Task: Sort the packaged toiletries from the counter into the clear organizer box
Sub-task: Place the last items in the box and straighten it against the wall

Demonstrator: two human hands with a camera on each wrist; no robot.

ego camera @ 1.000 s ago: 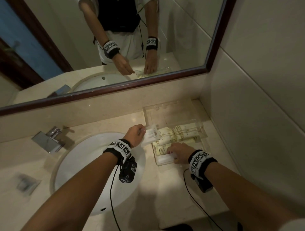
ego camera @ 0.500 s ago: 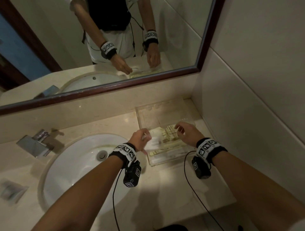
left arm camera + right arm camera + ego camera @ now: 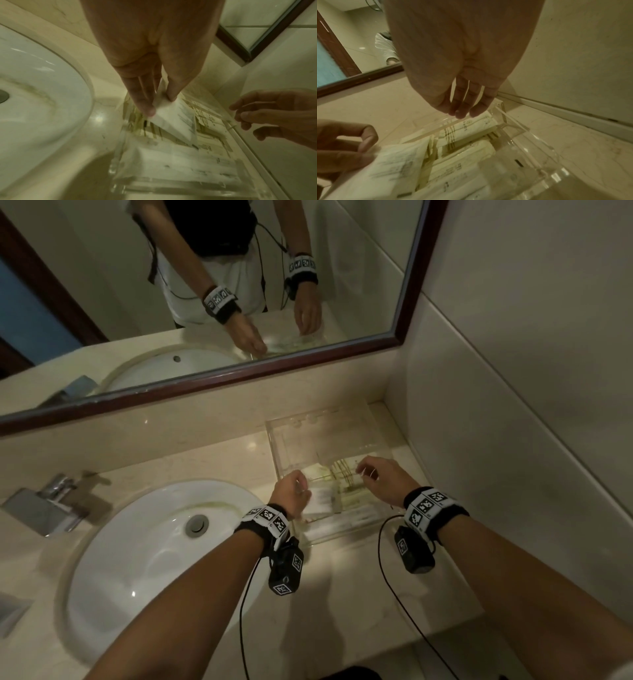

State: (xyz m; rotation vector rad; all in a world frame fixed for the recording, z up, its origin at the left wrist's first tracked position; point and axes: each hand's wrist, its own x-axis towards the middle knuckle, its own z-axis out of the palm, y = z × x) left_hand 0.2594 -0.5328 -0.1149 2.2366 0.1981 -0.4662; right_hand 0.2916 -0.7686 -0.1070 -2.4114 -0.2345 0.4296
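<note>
Fingers first: from the head view, I see my left hand (image 3: 289,491) pinching a white packet (image 3: 320,501) at the near-left corner of the clear organizer box (image 3: 342,436), the packet tilted over the box's left wall. My right hand (image 3: 382,479) hovers over the right side of the box with its fingers loosely bent, gripping nothing. The box sits on the marble surface (image 3: 342,594) in the far right corner, just right of the white sink basin (image 3: 154,549), with a chrome faucet (image 3: 44,508) at the left and a framed mirror (image 3: 239,285) above. More packaged toiletries (image 3: 346,474) lie inside the box.

Through the left wrist camera, my thumb and fingers (image 3: 147,108) pinch the upper corner of the white packet (image 3: 175,121), which slants down into the box above other printed packets (image 3: 188,159). My right hand (image 3: 278,115) shows at the right edge, fingers relaxed and apart, near the box's right rim.

Through the right wrist camera, my right fingers (image 3: 464,106) hang nearly straight and close together just over the box's far wall (image 3: 436,129), touching no packet that I can make out. Rolled and flat packets (image 3: 467,136) fill the compartment below. At the lower left, my left hand (image 3: 342,146) holds the white packet (image 3: 390,169) by its edge.
</note>
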